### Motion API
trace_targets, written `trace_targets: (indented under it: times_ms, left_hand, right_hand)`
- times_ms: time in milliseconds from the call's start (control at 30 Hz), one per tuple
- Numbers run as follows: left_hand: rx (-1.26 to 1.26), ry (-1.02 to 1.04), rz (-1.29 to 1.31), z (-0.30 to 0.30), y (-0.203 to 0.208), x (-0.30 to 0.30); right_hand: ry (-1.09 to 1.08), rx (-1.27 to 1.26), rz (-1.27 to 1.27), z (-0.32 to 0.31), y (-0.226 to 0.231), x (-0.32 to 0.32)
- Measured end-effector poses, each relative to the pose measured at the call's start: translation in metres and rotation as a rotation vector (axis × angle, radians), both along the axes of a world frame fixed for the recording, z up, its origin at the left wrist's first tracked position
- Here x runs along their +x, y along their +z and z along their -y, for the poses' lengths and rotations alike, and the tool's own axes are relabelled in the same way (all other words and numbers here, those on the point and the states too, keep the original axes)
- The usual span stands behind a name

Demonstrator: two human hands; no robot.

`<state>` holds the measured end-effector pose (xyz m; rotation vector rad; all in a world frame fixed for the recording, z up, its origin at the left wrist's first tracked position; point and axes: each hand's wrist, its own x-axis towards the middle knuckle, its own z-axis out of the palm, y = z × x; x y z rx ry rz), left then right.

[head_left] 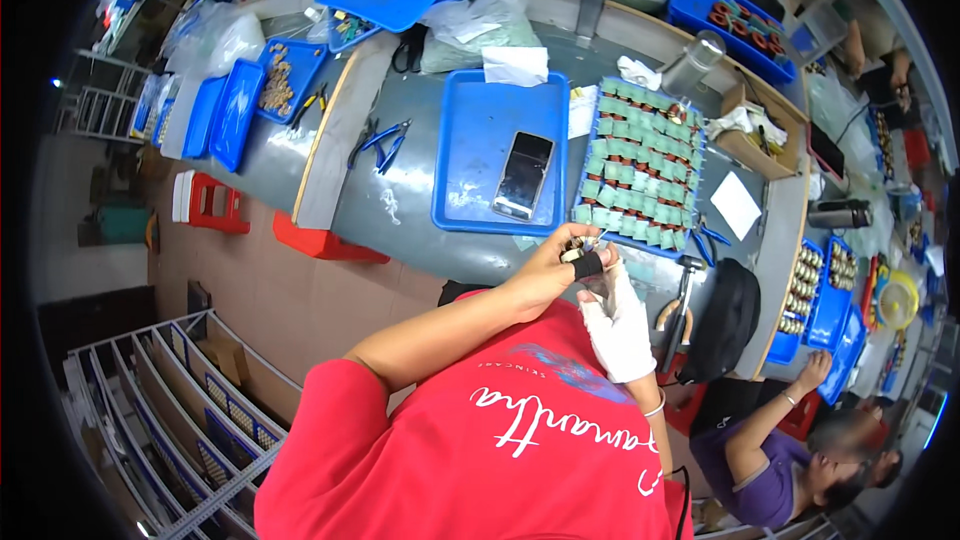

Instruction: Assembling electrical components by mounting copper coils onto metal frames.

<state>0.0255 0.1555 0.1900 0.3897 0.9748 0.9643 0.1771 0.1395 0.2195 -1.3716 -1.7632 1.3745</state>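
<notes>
My left hand (543,277), bare with a black band round one finger, is closed in a pinch in front of the bench edge. Between its fingertips is a small cream and dark part (570,254), too small to name. My right hand (620,328) wears a white glove with some fingertips exposed. Its fingers are bent close against the left fingertips and seem to grip the same part. Just beyond the hands lies a blue tray (622,240) holding rows of small green-topped, reddish-brown components (645,165). Left of it, a phone (524,175) rests in another blue tray (452,155).
Blue-handled pliers (383,147) lie at the left, and more blue-handled pliers (709,240) at the right. A metal flask (695,60) leans behind the components. A hammer-like tool (683,300) and black bag (728,320) are right of me. Another person (765,455) sits further right.
</notes>
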Motion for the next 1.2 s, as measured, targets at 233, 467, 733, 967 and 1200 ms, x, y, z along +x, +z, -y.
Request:
trace_targets:
  times_ms: [233, 467, 733, 967, 1200]
  left_hand:
    - [-0.321, 0.2, 0.057, 0.001, -0.056, -0.043]
    - [-0.313, 0.501, -0.44, -0.001, -0.108, -0.155]
    - [-0.422, 0.504, -0.976, -0.014, -0.138, -0.229]
    - [-0.453, 0.392, -1.017, -0.02, -0.176, -0.254]
    - [-0.558, 0.407, -1.339, -0.006, -0.168, -0.26]
  right_hand:
    - [0.097, -0.24, -0.063, 0.001, -0.007, -0.008]
    - [0.035, -0.295, 0.065, 0.006, -0.003, -0.005]
    - [-0.007, -0.265, 0.122, 0.006, 0.0, 0.001]
    - [0.057, -0.131, 0.196, 0.011, -0.013, 0.002]
    - [0.099, -0.146, 0.31, 0.011, -0.011, 0.002]
